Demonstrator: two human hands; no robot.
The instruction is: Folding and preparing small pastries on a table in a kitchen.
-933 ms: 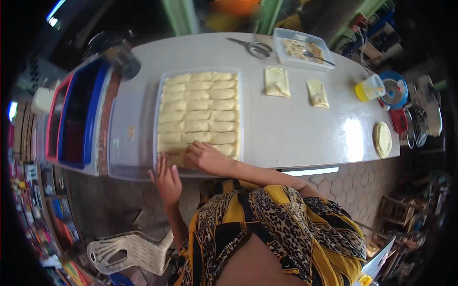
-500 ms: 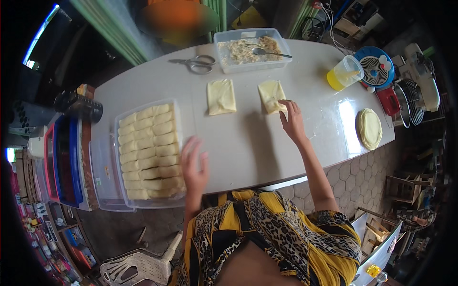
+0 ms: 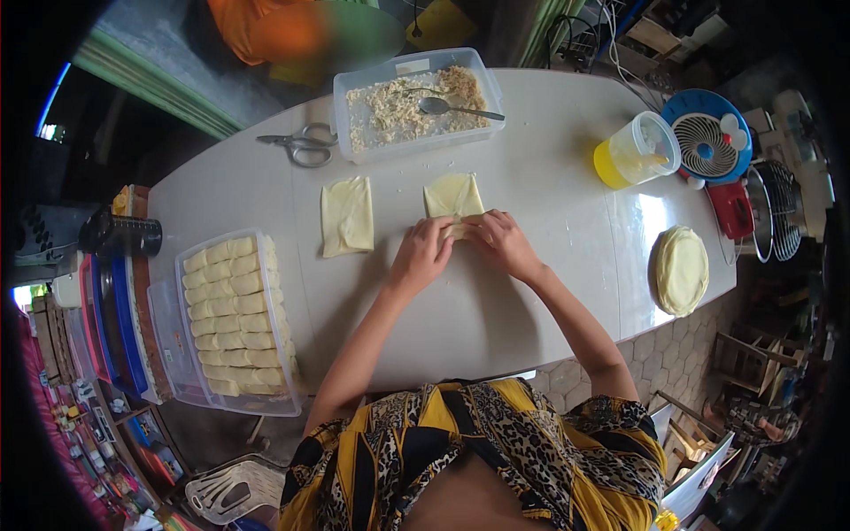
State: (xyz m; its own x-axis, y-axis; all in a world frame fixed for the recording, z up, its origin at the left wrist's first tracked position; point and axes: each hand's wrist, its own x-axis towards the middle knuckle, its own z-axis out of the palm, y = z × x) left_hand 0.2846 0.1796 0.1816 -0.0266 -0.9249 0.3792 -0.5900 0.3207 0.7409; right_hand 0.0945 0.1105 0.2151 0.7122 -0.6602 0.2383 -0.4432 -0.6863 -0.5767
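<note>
Both hands work at the near edge of a folded pale dough sheet point(image 3: 453, 193) on the table. My left hand point(image 3: 421, 254) pinches its left corner, fingers bent together. Opposite it, my right hand point(image 3: 503, 244) grips the right corner. Between the fingertips the near edge is turned up into a small fold, partly hidden by the fingers. Another folded dough sheet point(image 3: 347, 218) lies flat to the left, untouched. Farther left, a clear plastic box point(image 3: 285, 403) holds rows of rolled dough pieces point(image 3: 235, 305).
Beyond the sheets stands a clear tub point(image 3: 372, 152) of crumbly filling with a spoon point(image 3: 469, 111). Scissors point(image 3: 305, 146) lie beside it. At right are a cup of yellow liquid point(image 3: 639, 149), a stack of round dough point(image 3: 680, 270) and a blue fan point(image 3: 706, 142).
My left hand has come from beside the box to the right-hand dough sheet. My right hand has closed on that sheet, whose near edge is now folded up. The view has shifted.
</note>
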